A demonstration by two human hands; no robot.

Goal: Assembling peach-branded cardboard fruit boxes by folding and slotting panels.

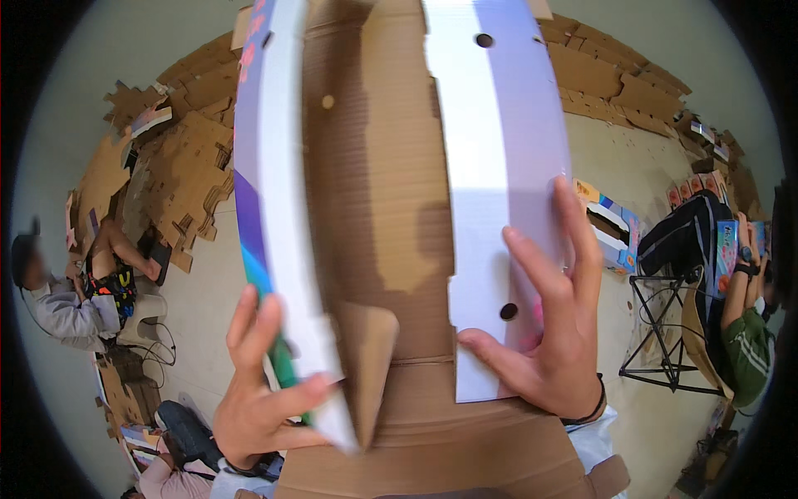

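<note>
In front of me is a long cardboard box [478,141], brown inside, with white, lilac and coloured printing outside. Its near end is unfolded, and a small brown flap [370,366] stands bent inward at the left. My left hand [262,391] grips the left wall [278,158] near its close end, fingers outside and thumb over the white edge. On the white and lilac right panel lies my right hand [544,320], fingers spread and thumb close to the panel's inner edge. Round holes pierce this panel. The left wall is slightly blurred.
Flat cardboard sheets [179,170] lean at the left and far back. A seated person [75,291] is at the left, another [179,453] lower left. At the right, a person in green [744,333] handles a box near a black-framed stand [669,337]. A printed box [611,229] stands on the floor.
</note>
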